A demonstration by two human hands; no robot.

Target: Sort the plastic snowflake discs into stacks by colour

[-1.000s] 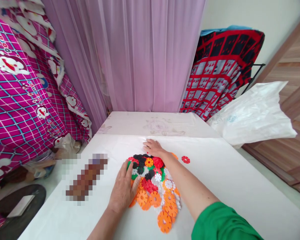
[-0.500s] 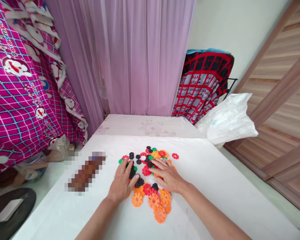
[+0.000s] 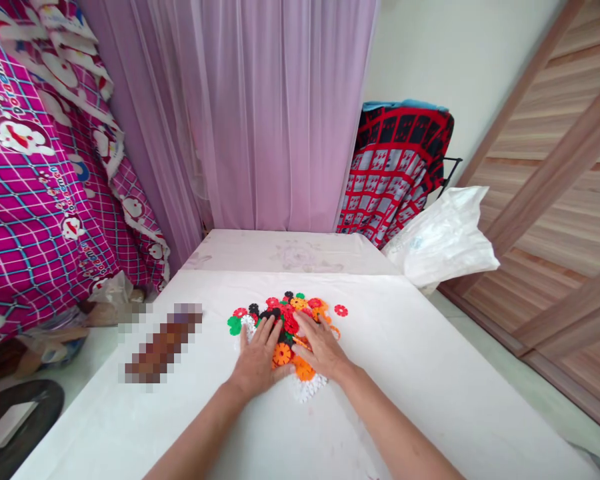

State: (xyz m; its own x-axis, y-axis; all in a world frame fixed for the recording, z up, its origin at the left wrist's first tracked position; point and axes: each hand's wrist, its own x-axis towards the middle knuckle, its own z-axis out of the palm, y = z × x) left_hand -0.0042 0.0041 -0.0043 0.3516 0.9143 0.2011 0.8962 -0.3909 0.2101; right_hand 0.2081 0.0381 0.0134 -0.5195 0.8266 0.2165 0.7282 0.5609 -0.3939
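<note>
A pile of notched plastic discs (image 3: 281, 355) in orange, red, black, green and white lies on the white-covered table (image 3: 410, 373). My left hand (image 3: 257, 360) rests on the pile's left side, fingers spread and palm down. On the right side of the heap lies my right hand (image 3: 323, 350), its fingers also apart over orange and red discs. Several white discs (image 3: 310, 389) show between the hands at the near edge. A green disc (image 3: 235, 325) sits left of my left fingers, and one red disc (image 3: 341, 311) lies apart at the right. Discs beneath the palms are hidden.
A pixelated brown patch (image 3: 163, 347) covers something on the table's left part. A white plastic bag (image 3: 443, 237) stands at the far right corner. Purple curtains (image 3: 275, 120) hang behind the table, and a magenta patterned cloth (image 3: 45, 200) hangs at the left.
My hands have moved closer together, pushing the spread discs into a tighter heap. The near orange discs have been swept inward, and white discs now show at the near edge. The view has shifted slightly.
</note>
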